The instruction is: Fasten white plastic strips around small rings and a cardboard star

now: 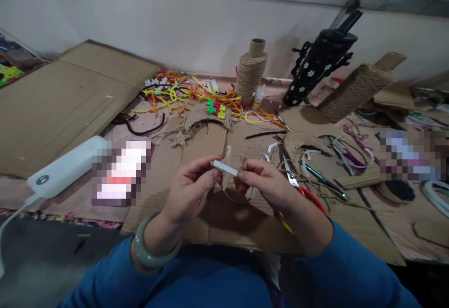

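Note:
Between my two hands, above the cardboard sheet [164,191], is a small cardboard piece with a white strip [225,168] across its top. My left hand [191,184] pinches the strip's left end. The thumb and fingers of my right hand [264,182] close on its right end. A thin pale loop [242,200] hangs just below the piece. Beyond my hands lie a twine-wrapped crescent [206,116] with green and yellow flowers and a twine star [179,138]. A second twine crescent [305,143] is to the right.
Red-handled scissors [310,198] and a green pen [324,180] lie by my right forearm. Twine spools [251,76], a black flowered holder [312,69] and a glue bottle [258,97] stand behind. A white power bank [70,165] is at left.

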Demonstrator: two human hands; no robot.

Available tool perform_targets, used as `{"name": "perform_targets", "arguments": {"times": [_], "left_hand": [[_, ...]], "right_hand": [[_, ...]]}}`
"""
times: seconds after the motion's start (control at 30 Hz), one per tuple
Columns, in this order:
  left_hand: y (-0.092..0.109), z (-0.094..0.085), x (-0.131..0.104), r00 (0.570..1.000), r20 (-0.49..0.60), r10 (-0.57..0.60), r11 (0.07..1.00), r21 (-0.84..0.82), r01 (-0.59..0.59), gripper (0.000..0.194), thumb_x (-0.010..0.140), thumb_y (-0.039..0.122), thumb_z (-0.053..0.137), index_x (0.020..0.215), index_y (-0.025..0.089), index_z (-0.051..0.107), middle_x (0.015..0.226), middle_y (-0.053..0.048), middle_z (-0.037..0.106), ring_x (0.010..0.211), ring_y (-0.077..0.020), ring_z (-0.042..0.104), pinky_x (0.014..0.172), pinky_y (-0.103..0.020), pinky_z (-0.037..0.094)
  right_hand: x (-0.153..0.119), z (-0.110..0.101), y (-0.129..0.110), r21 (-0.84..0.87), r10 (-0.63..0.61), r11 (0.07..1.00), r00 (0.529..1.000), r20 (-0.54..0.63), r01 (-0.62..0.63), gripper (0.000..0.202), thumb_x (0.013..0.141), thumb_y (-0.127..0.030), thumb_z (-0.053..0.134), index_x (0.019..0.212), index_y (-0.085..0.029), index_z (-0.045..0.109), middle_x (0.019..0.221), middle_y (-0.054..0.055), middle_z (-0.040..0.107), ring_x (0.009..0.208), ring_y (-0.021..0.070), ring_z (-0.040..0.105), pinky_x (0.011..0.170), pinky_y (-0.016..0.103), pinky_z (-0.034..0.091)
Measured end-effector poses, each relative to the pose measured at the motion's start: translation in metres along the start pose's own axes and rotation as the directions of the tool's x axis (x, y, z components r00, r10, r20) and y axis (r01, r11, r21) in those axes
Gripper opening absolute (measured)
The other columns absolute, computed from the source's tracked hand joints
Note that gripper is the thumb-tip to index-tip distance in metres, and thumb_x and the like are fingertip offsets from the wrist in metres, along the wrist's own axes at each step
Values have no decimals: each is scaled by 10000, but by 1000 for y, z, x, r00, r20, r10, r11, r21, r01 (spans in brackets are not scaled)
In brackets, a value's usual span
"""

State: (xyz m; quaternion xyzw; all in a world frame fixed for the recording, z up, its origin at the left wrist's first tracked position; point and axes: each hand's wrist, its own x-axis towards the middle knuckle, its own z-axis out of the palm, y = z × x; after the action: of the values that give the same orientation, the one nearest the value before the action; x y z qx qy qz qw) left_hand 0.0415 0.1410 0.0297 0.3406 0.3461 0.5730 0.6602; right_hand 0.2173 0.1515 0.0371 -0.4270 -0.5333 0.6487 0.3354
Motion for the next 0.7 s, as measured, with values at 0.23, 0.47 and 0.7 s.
{"name": "perform_targets", "arguments": {"times": [0.23,0.47,0.7], "left_hand": [[-2,0,0,999,-47,-12,1000,20,13,223,572,287,851,776,240,777,670,5,726,578,-95,611,566,-198,510],[-2,-1,1,999,-41,8,999,41,-7,250,574,295,853,809,249,784,714,-4,739,598,-95,624,580,-193,520],[-4,-4,0,999,3,46,993,109,-46,232,641,317,816,858,239,783,731,-18,738,626,-107,639,596,-209,530]], "right_hand": [[1,1,1,44,13,999,1000,-10,-13,257,725,-399,692,662,-178,574,590,-16,609,556,101,541,561,242,412],[2,-1,4,75,43,996,999,18,-44,271,719,-405,698,663,-162,594,598,-10,626,550,93,552,560,231,419],[3,-4,4,119,40,992,998,52,-46,271,739,-412,678,667,-165,593,601,-10,623,549,93,553,561,230,426]]}}
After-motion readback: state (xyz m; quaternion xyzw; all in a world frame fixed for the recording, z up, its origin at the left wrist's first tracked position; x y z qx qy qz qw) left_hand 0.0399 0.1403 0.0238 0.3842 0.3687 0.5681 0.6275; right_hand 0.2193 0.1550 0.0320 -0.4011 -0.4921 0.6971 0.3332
